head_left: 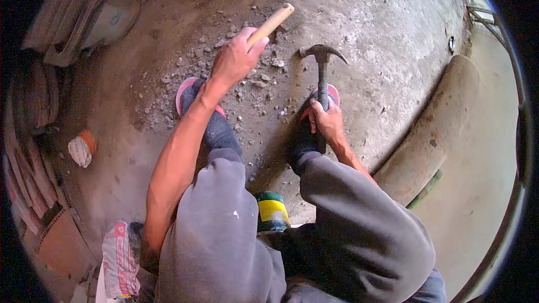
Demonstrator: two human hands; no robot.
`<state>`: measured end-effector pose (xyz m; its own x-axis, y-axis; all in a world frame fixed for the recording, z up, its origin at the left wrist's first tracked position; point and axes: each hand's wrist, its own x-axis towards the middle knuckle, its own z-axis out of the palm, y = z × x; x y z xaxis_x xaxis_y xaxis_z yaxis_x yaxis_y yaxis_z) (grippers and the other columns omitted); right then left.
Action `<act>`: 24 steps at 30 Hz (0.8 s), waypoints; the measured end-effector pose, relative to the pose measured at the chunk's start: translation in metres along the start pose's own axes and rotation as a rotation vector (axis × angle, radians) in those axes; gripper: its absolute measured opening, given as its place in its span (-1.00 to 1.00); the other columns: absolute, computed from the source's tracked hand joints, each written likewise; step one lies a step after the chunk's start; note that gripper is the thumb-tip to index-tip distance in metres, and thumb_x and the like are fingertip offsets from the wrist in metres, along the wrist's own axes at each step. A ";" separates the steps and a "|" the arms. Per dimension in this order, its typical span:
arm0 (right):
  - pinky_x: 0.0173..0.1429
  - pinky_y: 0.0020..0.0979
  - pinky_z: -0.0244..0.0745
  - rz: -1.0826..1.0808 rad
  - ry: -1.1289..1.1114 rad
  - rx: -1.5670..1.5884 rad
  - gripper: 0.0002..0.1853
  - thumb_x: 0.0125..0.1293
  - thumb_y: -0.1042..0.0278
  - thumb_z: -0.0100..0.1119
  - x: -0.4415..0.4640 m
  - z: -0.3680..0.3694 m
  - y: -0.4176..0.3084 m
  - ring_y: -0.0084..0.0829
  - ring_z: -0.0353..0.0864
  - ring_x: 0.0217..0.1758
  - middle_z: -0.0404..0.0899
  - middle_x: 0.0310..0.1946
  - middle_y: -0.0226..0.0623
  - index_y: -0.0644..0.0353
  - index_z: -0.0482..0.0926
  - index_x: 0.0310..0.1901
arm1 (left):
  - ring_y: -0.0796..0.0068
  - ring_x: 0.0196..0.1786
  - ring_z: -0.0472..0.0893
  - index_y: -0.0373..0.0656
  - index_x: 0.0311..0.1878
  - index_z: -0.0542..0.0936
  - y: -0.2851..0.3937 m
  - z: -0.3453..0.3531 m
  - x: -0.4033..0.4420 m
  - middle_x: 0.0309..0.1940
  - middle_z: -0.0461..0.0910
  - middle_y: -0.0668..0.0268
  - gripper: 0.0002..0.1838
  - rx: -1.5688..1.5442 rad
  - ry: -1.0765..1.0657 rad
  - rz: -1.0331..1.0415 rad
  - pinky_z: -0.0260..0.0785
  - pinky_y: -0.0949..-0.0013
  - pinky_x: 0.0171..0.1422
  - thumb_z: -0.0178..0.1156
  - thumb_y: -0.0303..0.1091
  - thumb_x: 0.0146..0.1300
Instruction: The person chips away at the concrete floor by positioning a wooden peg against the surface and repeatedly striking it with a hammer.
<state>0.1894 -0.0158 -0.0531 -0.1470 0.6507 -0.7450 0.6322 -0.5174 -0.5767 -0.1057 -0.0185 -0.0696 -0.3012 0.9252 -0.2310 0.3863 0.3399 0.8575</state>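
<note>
My left hand (233, 62) is closed round a light wooden handle (272, 25), which slants up to the right over the rubble. My right hand (328, 122) grips a claw hammer (322, 76) by its dark handle, its metal head pointing away from me above my right foot. Grey broken rubble (261, 78) lies scattered on the floor between and beyond my feet, which are in pink-edged slippers. Whatever is at the lower end of the wooden handle is hidden by my left hand.
A long curved piece (429, 134) lies at the right. Between my legs stands a green container (272, 211) with a yellow band. Sacks (109, 19) are at the upper left, a printed bag (119, 261) at the lower left, and a white-orange packet (82, 148) on the left floor.
</note>
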 end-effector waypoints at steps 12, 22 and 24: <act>-0.63 -0.42 0.37 0.012 -0.044 0.108 -0.77 0.44 0.21 0.13 -0.007 -0.005 -0.013 -0.52 0.44 -0.72 0.51 -0.62 -0.38 0.21 0.44 -0.18 | 0.28 -0.29 0.60 -0.24 0.05 0.58 -0.009 -0.010 0.070 -0.34 0.62 0.13 -0.54 0.079 -0.013 0.121 0.45 0.24 -0.14 0.16 0.02 0.42; -0.64 -0.43 0.35 -0.014 -0.045 0.090 -0.78 0.44 0.23 0.10 -0.005 -0.005 -0.011 -0.52 0.43 -0.73 0.47 -0.66 -0.40 0.23 0.42 -0.21 | 0.02 -0.15 0.66 -0.21 0.07 0.56 0.001 -0.001 0.071 -0.22 0.66 0.03 -0.55 0.177 -0.072 0.118 0.46 0.11 -0.05 0.14 0.02 0.41; -0.64 -0.42 0.35 -0.017 -0.045 0.090 -0.78 0.44 0.23 0.11 -0.005 -0.005 -0.009 -0.52 0.43 -0.73 0.47 -0.66 -0.40 0.23 0.42 -0.21 | 0.01 -0.14 0.66 -0.17 0.08 0.56 -0.006 -0.004 0.068 -0.21 0.66 0.04 -0.56 0.173 -0.077 0.113 0.46 0.11 -0.05 0.15 0.01 0.41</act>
<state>0.1883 -0.0110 -0.0426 -0.1921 0.6351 -0.7482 0.5585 -0.5562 -0.6154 -0.1316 0.0418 -0.0888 -0.1823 0.9670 -0.1780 0.5597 0.2509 0.7898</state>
